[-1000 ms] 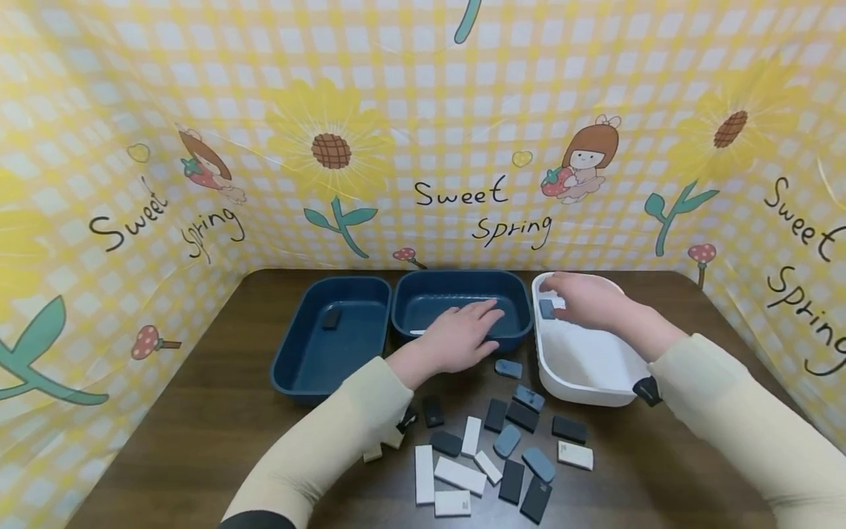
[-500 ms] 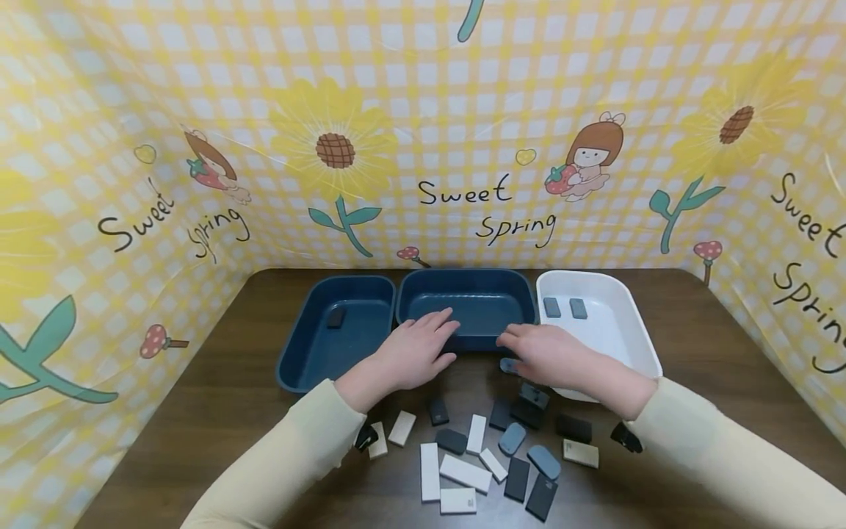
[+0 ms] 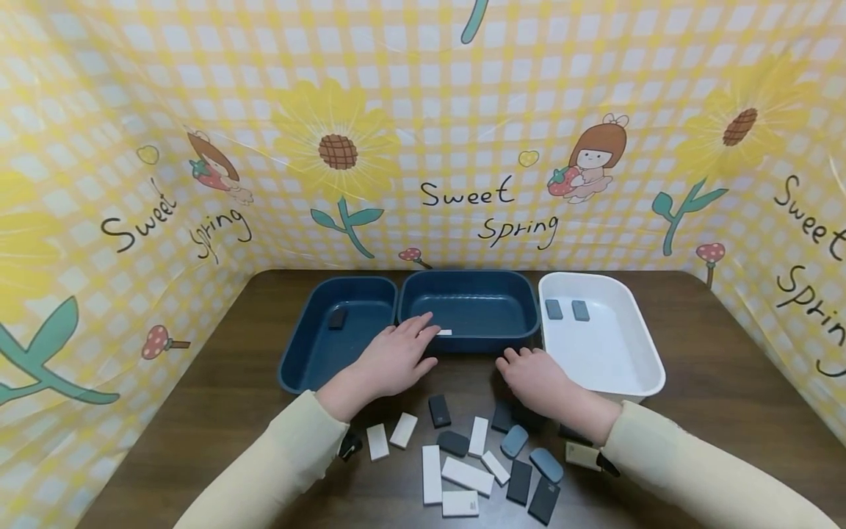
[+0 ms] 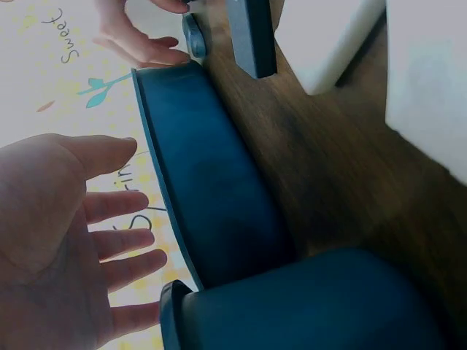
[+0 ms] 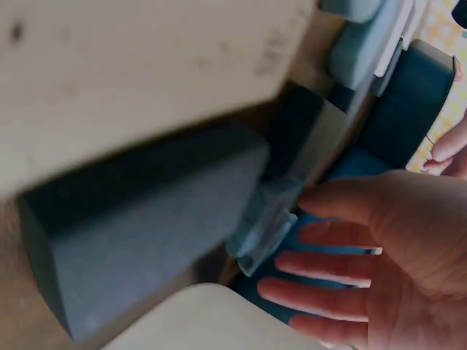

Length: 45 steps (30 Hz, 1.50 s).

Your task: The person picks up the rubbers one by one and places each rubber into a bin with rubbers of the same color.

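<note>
In the head view my left hand (image 3: 395, 360) hovers with extended fingers near the front left corner of the middle blue bin (image 3: 469, 344). A white piece (image 3: 446, 333) lies in that bin, by the fingertips. My left palm (image 4: 44, 240) holds nothing in the left wrist view. My right hand (image 3: 542, 380) is low over the table before the middle bin. The left wrist view shows a blue-grey piece (image 4: 194, 36) beside its fingertips; contact is unclear. Spread right fingers (image 5: 321, 284) stand near blue-grey pieces (image 5: 266, 226) in the right wrist view.
The left blue bin (image 3: 294, 360) holds one dark piece (image 3: 337, 318). Inside the white bin (image 3: 651, 360) are two blue-grey pieces (image 3: 581, 311). White, dark and blue-grey blocks lie scattered on the near table (image 3: 218, 433). A patterned cloth (image 3: 410, 110) stands behind.
My right hand has left the white bin and moved left and nearer, leaving two blue-grey pieces visible there. My left hand has drawn back leftward from the middle bin.
</note>
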{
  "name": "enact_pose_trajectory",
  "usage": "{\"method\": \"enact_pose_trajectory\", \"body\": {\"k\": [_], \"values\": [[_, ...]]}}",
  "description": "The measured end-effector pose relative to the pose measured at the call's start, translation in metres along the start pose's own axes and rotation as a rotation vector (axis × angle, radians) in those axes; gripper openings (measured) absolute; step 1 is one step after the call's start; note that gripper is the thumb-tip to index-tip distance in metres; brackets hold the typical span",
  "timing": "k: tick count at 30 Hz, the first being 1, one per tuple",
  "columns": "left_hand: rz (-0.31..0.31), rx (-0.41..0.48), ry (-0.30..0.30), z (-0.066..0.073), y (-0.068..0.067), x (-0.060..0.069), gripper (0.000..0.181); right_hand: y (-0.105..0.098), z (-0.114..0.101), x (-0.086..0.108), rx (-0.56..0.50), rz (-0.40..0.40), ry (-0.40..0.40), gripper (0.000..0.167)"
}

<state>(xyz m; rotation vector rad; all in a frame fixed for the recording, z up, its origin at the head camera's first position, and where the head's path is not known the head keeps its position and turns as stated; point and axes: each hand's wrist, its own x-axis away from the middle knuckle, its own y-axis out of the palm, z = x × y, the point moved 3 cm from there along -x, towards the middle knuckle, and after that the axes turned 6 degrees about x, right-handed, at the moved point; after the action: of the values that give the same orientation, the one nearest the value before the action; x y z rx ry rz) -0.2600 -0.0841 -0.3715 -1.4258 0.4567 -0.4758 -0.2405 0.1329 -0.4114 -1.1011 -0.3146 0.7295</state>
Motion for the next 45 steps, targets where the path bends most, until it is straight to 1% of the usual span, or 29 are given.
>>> {"method": "enact_pose_trajectory", "body": {"k": [3,10,16,19,23,26,30,34,40,45], "values": [[0.004,-0.001,0.004,0.001,0.0,0.0,0.056,0.004,-0.002,0.0,0.015,-0.004,0.008,0.01],[0.003,0.025,0.006,0.002,0.001,-0.002,0.056,0.008,-0.001,-0.004,-0.004,-0.006,0.011,0.01],[0.007,0.041,0.012,0.002,0.003,-0.005,0.056,0.011,0.002,-0.005,-0.082,-0.021,0.015,0.017],[0.009,0.039,0.013,0.002,0.003,-0.006,0.055,0.011,0.004,-0.006,-0.107,-0.041,0.018,0.02],[0.005,0.043,0.009,0.003,0.003,-0.007,0.055,0.012,0.006,-0.006,-0.138,-0.053,0.015,0.018],[0.001,0.047,0.001,0.004,0.003,-0.007,0.055,0.011,0.007,-0.006,-0.197,-0.055,0.021,0.016],[0.006,0.036,0.004,0.004,0.001,-0.007,0.056,0.0,0.011,-0.004,-0.318,-0.076,0.042,0.018],[0.014,0.027,0.019,0.005,0.0,-0.008,0.056,-0.021,0.019,0.001,-0.416,-0.082,0.058,0.025],[0.025,0.052,0.035,0.01,0.001,-0.012,0.055,-0.049,0.041,0.014,-0.447,-0.051,0.094,0.032],[0.025,0.059,0.056,0.016,0.0,-0.015,0.055,-0.059,0.067,0.024,-0.474,-0.027,0.147,0.032]]}}
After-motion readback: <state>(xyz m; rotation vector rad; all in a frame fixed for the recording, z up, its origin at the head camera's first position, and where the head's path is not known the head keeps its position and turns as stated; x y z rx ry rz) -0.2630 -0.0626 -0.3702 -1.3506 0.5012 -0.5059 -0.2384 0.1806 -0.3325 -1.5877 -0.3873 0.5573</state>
